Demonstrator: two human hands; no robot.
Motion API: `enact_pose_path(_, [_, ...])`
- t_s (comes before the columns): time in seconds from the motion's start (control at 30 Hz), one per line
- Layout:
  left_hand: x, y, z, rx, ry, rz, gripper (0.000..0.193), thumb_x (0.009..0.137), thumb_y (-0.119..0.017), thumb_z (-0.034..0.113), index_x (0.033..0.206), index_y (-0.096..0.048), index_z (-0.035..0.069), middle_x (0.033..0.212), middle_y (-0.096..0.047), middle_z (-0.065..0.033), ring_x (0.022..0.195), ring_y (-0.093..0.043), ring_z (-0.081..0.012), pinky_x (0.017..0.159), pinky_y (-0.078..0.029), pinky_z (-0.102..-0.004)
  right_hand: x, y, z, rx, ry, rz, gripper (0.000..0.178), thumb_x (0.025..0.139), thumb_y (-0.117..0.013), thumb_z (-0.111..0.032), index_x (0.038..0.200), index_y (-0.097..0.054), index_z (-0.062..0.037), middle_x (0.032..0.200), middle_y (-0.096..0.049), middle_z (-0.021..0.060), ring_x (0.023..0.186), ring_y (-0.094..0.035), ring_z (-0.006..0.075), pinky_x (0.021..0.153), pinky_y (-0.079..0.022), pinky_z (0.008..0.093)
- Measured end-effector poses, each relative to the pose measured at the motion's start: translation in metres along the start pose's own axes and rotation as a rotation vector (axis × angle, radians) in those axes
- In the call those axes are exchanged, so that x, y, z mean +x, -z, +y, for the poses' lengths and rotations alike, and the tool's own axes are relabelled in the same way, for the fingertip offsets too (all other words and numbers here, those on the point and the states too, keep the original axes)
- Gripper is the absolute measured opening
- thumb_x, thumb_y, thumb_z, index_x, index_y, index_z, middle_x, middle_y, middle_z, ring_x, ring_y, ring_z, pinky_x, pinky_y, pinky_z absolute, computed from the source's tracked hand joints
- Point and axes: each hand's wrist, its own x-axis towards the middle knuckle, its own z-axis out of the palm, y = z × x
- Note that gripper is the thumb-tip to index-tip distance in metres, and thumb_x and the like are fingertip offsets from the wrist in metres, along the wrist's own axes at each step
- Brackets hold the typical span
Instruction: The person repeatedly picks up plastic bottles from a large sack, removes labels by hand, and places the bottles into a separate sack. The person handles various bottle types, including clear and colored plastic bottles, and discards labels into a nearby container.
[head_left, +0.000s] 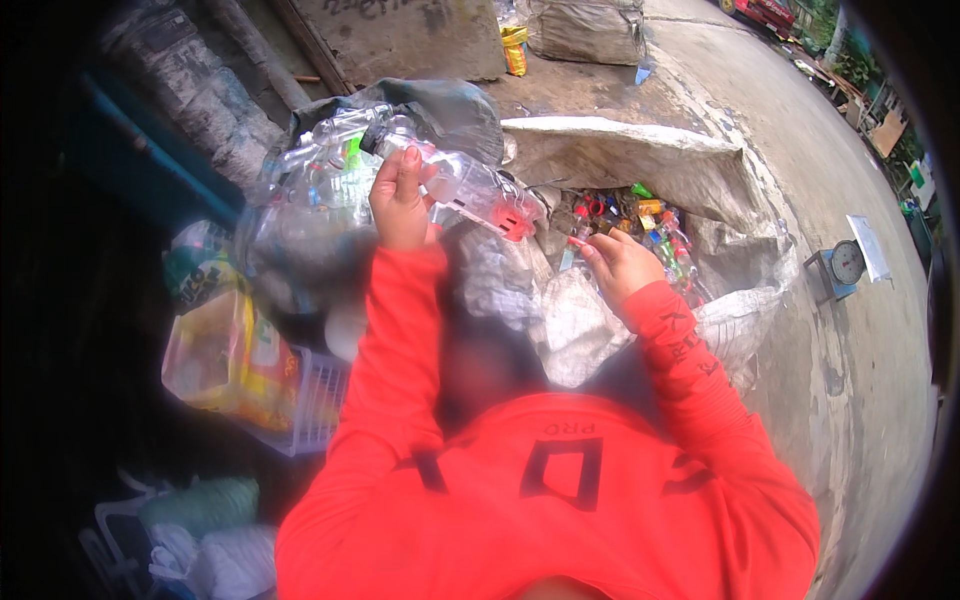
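Note:
My left hand [403, 200] grips a clear plastic bottle [462, 182] near its dark cap. The bottle slants down to the right, and a red patch shows at its base end. My right hand [622, 265] is closed in a pinch on a small reddish strip [577, 243], too small to make out fully. Beneath the right hand gapes a white woven sack [640, 150], with several colourful bottles and scraps [665, 235] inside. Behind my left hand bulges a sack of clear plastic bottles [325, 165].
To the left stand a yellow-and-red plastic container [235, 350] and a pale purple crate [322, 400]. A dial scale [838, 270] sits on the concrete at the right. Farther back are a yellow bag [514, 50] and a large bundle [585, 30]. White bags [235, 560] lie at lower left.

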Motion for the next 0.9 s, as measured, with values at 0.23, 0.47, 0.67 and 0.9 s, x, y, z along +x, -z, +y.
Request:
enact_pose_path(0.23, [0.007,0.006,-0.01,-0.112,0.103,0.01,0.026,0.085,-0.062,0.03,0.099,-0.059,0.008,0.097,-0.06,-0.0028,0.085,-0.056,-0.0147,0.061,-0.053,-0.0273,-0.006,0.012,-0.007,0.05,0.187,0.283,0.018,0.084,-0.059,-0.027,0.095,-0.065,-0.0144,0.076,-0.053,0.008,0.066,-0.059,0.0284,0.055,-0.047,0.0381])
enact_pose_path(0.47, [0.007,0.006,-0.011,-0.1,0.145,-0.012,0.027,0.085,-0.062,0.031,0.1,-0.058,0.008,0.098,-0.061,-0.0037,0.083,-0.057,-0.013,0.064,-0.053,-0.0282,0.002,0.012,-0.018,0.028,0.22,0.302,0.017,0.083,-0.059,-0.027,0.094,-0.065,-0.0143,0.075,-0.053,0.0074,0.061,-0.058,0.0284,0.053,-0.047,0.0384])
enact_pose_path(0.67, [-0.002,-0.004,-0.012,-0.06,0.146,-0.064,0.034,0.084,-0.063,0.035,0.103,-0.057,0.007,0.1,-0.061,-0.0051,0.086,-0.058,-0.0134,0.069,-0.052,-0.03,0.009,0.009,-0.025,-0.017,0.219,0.345,0.016,0.083,-0.06,-0.026,0.093,-0.065,-0.0142,0.073,-0.053,0.0071,0.058,-0.058,0.0275,0.051,-0.047,0.038])
enact_pose_path(0.9, [-0.002,0.001,-0.021,-0.033,0.142,-0.035,0.034,0.085,-0.062,0.036,0.103,-0.057,0.007,0.098,-0.059,-0.0039,0.085,-0.057,-0.0149,0.07,-0.052,-0.0305,0.013,0.006,-0.025,0.032,0.247,0.38,0.017,0.082,-0.061,-0.024,0.095,-0.065,-0.0145,0.073,-0.052,0.0067,0.057,-0.058,0.026,0.05,-0.046,0.0369])
